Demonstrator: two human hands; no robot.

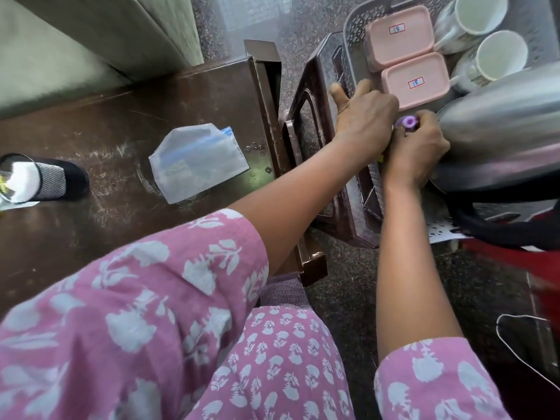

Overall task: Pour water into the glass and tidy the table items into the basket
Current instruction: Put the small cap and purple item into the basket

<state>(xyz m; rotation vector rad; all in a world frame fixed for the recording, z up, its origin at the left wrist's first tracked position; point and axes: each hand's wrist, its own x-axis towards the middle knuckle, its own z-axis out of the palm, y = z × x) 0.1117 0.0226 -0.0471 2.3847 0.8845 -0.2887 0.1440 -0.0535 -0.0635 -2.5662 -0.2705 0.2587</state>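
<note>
A grey perforated basket [353,31] stands on a brown plastic stool at the upper right. It holds two pink lidded boxes [415,81], two white mugs [500,54] and a steel kettle [509,128]. My left hand [363,116] rests over the basket's near rim, its fingers curled down beside the boxes. My right hand [415,150] is closed around a small purple-capped item [407,122] next to the kettle's side. A glass [21,177] lies at the far left of the brown table [91,122].
A clear plastic pouch [197,162] with blue print lies on the brown table near its right edge. A black kettle handle [497,228] and a red object sit at the right. A thin cord [521,344] runs over the speckled floor.
</note>
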